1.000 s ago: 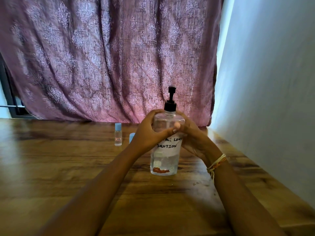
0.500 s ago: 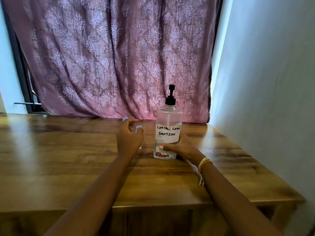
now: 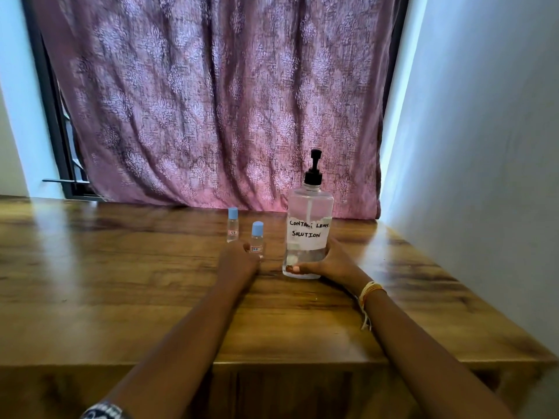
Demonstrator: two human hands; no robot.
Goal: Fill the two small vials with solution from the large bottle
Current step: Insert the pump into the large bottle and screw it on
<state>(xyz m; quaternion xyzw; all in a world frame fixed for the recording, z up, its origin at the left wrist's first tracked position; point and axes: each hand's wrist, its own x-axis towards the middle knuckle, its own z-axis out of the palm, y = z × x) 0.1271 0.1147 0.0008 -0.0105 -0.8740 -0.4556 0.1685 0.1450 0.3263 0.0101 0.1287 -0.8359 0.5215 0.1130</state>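
Observation:
A large clear pump bottle with a black pump and a white label reading "contact lens solution" stands upright on the wooden table. My right hand is wrapped around its base. Two small clear vials with blue caps stand to its left. The nearer vial is held at its base by the fingers of my left hand. Behind and to the left of it, the farther vial stands alone, untouched. Both vials are capped and upright.
A purple patterned curtain hangs right behind the table. A pale wall runs along the table's right side. The table's front edge lies under my forearms.
My left hand left the large bottle, reached to the vials and now rests lower on the nearer vial's base. My right hand slid down to the bottle's base. The camera pulled back.

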